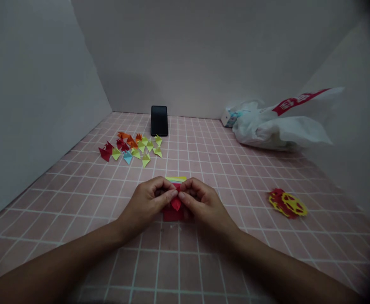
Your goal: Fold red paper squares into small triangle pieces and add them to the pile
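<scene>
A small folded piece of red paper (176, 204) is pinched between both hands at the middle of the table. My left hand (151, 197) grips its left side with thumb and fingers, and my right hand (198, 197) grips its right side the same way. The two thumb tips nearly meet over it. Beneath and behind the hands lies a stack of coloured paper (176, 179), with yellow and pale edges showing at the back and red at the front. The hands cover part of the stack.
Several folded paper birds (131, 147) in red, orange, yellow and blue stand at the back left. A black phone (159, 121) leans behind them. A white plastic bag (267, 128) and a small box (227, 118) sit back right. Red and yellow paper cutouts (288, 203) lie right on the pink tiled surface (232, 169).
</scene>
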`<state>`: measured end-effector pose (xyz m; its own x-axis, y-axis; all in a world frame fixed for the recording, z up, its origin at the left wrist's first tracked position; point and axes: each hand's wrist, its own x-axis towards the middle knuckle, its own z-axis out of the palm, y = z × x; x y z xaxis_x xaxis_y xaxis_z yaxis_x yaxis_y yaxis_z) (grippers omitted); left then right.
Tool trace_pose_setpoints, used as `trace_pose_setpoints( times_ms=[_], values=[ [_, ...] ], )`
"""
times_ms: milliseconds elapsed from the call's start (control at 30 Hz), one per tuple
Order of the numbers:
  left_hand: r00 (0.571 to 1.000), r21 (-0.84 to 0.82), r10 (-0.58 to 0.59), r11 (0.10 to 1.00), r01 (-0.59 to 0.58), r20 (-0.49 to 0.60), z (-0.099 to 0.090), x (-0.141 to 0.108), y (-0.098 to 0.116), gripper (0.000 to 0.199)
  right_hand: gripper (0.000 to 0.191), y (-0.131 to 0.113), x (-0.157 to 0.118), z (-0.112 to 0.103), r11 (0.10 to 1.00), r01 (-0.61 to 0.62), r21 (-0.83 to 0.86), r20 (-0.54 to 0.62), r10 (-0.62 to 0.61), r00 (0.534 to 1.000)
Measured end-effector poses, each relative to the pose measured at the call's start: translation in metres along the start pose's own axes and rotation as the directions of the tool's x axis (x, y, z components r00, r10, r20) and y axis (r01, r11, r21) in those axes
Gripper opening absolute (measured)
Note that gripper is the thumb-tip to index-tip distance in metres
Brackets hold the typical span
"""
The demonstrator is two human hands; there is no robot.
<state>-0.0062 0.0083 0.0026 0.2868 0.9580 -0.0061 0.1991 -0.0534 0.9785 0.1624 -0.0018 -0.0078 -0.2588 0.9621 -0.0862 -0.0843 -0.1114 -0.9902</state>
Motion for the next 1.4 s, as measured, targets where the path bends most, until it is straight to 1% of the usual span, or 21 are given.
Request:
trace_pose_setpoints(
  times_ms=[67,267,467,533,633,700,767,833,933,967,1067,1200,1267,1300,1367,1400],
  values=[
    [1.0,-0.001,-0.001,1.0,0.001,0.015,0.0,0.0,-0.001,0.014,0.018,0.0,0.0,0.0,1.0,-0.005,0.002,0.016,0.005,1.0],
    [0.999,-0.069,-0.044,0.997,0.045,0.021,0.001,0.0,-0.005,0.014,0.018,0.002,0.0,0.0,0.998,0.027,-0.059,-0.03,-0.029,0.999],
    [0.999,-0.081,-0.019,0.996,0.022,0.043,0.003,0.0,-0.004,0.011,0.016,0.002,-0.001,-0.001,0.994,0.058,-0.095,0.044,-0.054,0.998],
    [0.998,-0.083,-0.007,0.997,0.012,0.059,0.004,-0.001,-0.002,0.012,0.016,0.002,-0.002,-0.002,0.987,0.087,-0.132,0.053,-0.08,0.995],
    [0.999,-0.103,-0.005,0.995,0.009,0.04,0.004,-0.003,0.001,0.014,0.015,0.0,-0.001,-0.005,0.961,0.158,-0.225,0.013,-0.159,0.987],
    [0.999,-0.129,-0.038,0.991,0.042,0.035,0.004,-0.004,0.003,0.018,0.015,0.0,-0.001,-0.007,0.922,0.211,-0.324,-0.034,-0.234,0.972],
    [0.995,-0.16,-0.087,0.983,0.095,0.057,0.006,-0.006,0.005,0.021,0.014,0.0,-0.001,-0.008,0.864,0.262,-0.429,-0.055,-0.315,0.948],
    [0.991,-0.182,-0.118,0.975,0.129,0.069,0.009,-0.008,0.005,0.021,0.012,0.001,-0.002,-0.008,0.795,0.329,-0.51,-0.037,-0.403,0.915],
    [0.991,-0.208,-0.126,0.97,0.13,0.033,0.013,-0.008,0.004,0.019,0.011,0.003,-0.004,-0.007,0.708,0.421,-0.567,0.013,-0.504,0.864],
    [0.992,-0.214,-0.122,0.969,0.121,0.01,0.013,-0.007,0.003,0.018,0.012,0.004,-0.004,-0.006,0.692,0.438,-0.574,0.019,-0.523,0.852],
    [0.993,-0.218,-0.098,0.973,0.083,-0.059,0.014,-0.006,0.0,0.02,0.013,0.004,-0.005,-0.004,0.676,0.452,-0.581,0.024,-0.541,0.84],
    [0.994,-0.223,-0.08,0.973,0.061,-0.076,0.014,-0.005,-0.001,0.019,0.012,0.004,-0.007,-0.003,0.65,0.479,-0.59,0.059,-0.557,0.828],
    [0.995,-0.23,-0.069,0.972,0.05,-0.072,0.013,-0.006,0.0,0.016,0.014,0.003,-0.007,-0.003,0.654,0.472,-0.591,0.053,-0.553,0.832],
    [0.996,-0.238,-0.062,0.97,0.046,-0.064,0.013,-0.006,0.0,0.015,0.014,0.002,-0.007,-0.003,0.674,0.455,-0.582,0.035,-0.539,0.842],
    [0.998,-0.255,-0.05,0.966,0.04,-0.033,0.011,-0.007,0.0,0.012,0.015,0.0,-0.006,-0.004,0.756,0.387,-0.529,-0.03,-0.473,0.881],
    [0.999,-0.256,-0.045,0.966,0.039,-0.017,0.01,-0.007,0.0,0.011,0.016,-0.001,-0.005,-0.005,0.812,0.338,-0.476,-0.063,-0.415,0.908]
  ],
)
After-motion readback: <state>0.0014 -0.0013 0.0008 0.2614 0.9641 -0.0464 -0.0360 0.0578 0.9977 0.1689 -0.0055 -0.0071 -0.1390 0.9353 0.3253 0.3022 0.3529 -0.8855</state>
